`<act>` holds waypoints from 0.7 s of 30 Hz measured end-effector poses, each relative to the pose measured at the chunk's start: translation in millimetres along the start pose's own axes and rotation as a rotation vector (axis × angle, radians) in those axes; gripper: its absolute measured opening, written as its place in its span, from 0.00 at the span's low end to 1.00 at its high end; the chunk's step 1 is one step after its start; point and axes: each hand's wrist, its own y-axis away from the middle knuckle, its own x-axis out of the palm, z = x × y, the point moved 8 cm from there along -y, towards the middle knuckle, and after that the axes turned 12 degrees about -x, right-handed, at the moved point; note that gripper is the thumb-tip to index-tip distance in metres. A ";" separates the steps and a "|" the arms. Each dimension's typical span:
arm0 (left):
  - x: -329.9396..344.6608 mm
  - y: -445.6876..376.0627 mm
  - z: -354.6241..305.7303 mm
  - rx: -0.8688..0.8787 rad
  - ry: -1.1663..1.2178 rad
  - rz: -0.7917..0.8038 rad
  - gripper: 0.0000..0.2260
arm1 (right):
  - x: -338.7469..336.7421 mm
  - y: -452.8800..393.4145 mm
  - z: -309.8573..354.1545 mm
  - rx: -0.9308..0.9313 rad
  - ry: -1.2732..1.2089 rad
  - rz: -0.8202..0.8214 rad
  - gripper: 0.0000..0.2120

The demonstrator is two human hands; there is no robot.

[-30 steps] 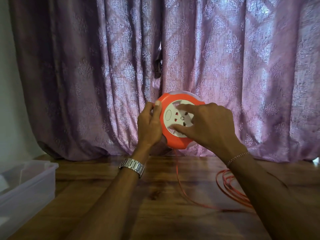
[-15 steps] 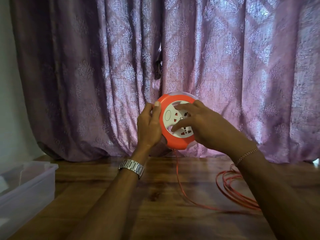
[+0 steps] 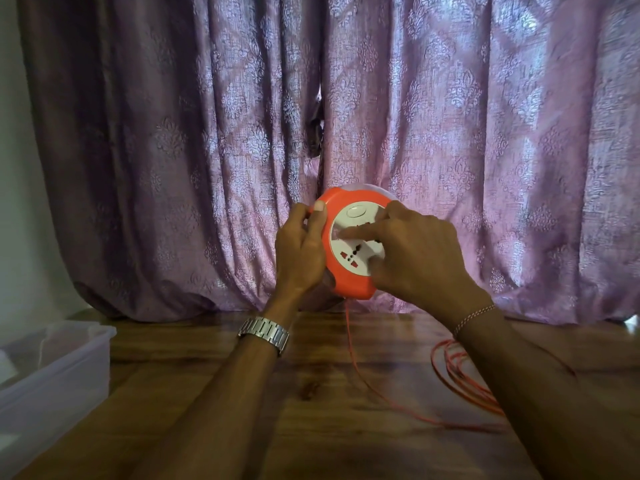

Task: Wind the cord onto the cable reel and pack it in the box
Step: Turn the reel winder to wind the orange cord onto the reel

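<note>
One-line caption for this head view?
Left hand grips round orange cable reel; right hand fingers its white face, orange cord trailing.

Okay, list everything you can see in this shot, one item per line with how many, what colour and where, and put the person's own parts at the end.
cable reel: one, orange rim with white socket face, held up in front of the curtain
cord: one, orange, hanging from the reel to loose loops on the table at right
box: one, clear plastic, left edge of the table
table: one, brown wood, across the foreground
curtain: purple patterned, behind the table
watch: one, silver, left wrist
bracelet: one, thin chain, right wrist
left hand: grips the reel's left rim
right hand: fingers on the socket face
</note>
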 end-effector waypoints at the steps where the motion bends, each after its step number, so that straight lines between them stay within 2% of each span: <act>1: -0.3 -0.2 0.4 0.002 -0.001 0.000 0.16 | 0.1 0.5 -1.2 0.030 0.002 -0.022 0.25; 8: -1.0 -0.5 -0.8 -0.015 0.013 0.002 0.16 | 4.6 3.1 -12.6 0.176 0.004 -0.156 0.32; 12: 0.1 0.0 0.1 -0.011 0.019 0.010 0.16 | 0.1 3.2 -13.3 0.168 0.010 -0.197 0.33; 15: -3.0 -1.3 0.6 -0.022 0.038 -0.001 0.17 | -3.4 -0.1 -12.1 0.063 0.020 -0.172 0.28; 18: -7.2 -2.4 -0.2 -0.029 0.049 -0.020 0.19 | -3.7 -3.7 -3.7 -0.154 -0.100 -0.113 0.12; 19: -7.3 -2.3 -0.4 -0.032 0.060 -0.018 0.19 | -0.8 -3.9 -1.9 -0.203 -0.134 -0.057 0.12; 21: -7.1 -1.8 -1.6 -0.030 0.061 -0.017 0.19 | 8.2 -3.9 1.8 -0.234 -0.157 0.085 0.23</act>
